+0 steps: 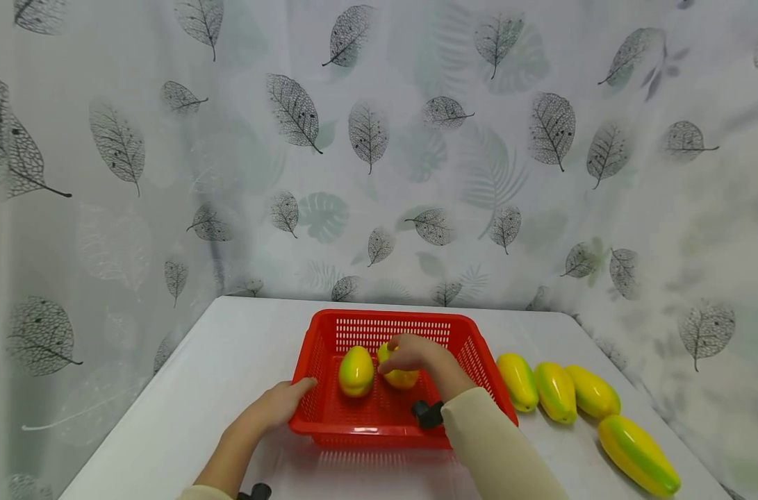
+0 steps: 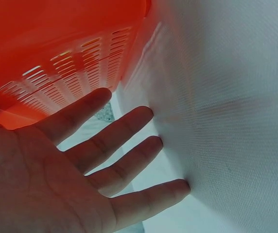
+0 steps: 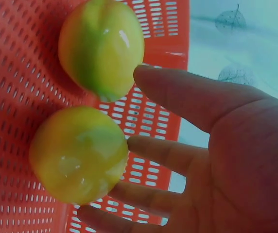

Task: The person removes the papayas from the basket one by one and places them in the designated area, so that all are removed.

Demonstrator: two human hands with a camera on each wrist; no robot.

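A red plastic basket (image 1: 369,423) with slotted walls stands on the white table. Inside it lie two yellow-green mangoes, a left mango (image 1: 356,372) and a right mango (image 1: 401,377). My left hand (image 1: 280,403) is at the basket's left side, thumb over the rim. Its straight, spread fingers (image 2: 114,131) show outside the wall, with fingertips near the table. My right hand (image 1: 419,353) reaches into the basket over the right mango. In the right wrist view, its extended fingers lie beside the right mango (image 3: 78,155), and the thumb is apart from them, near the left mango (image 3: 101,48).
Right of the basket on the table (image 1: 247,347) lie several more mangoes: one by the basket wall (image 1: 517,382), others beside it, and one nearer the front (image 1: 639,455). A leaf-patterned curtain (image 1: 391,194) surrounds the table's back and sides.
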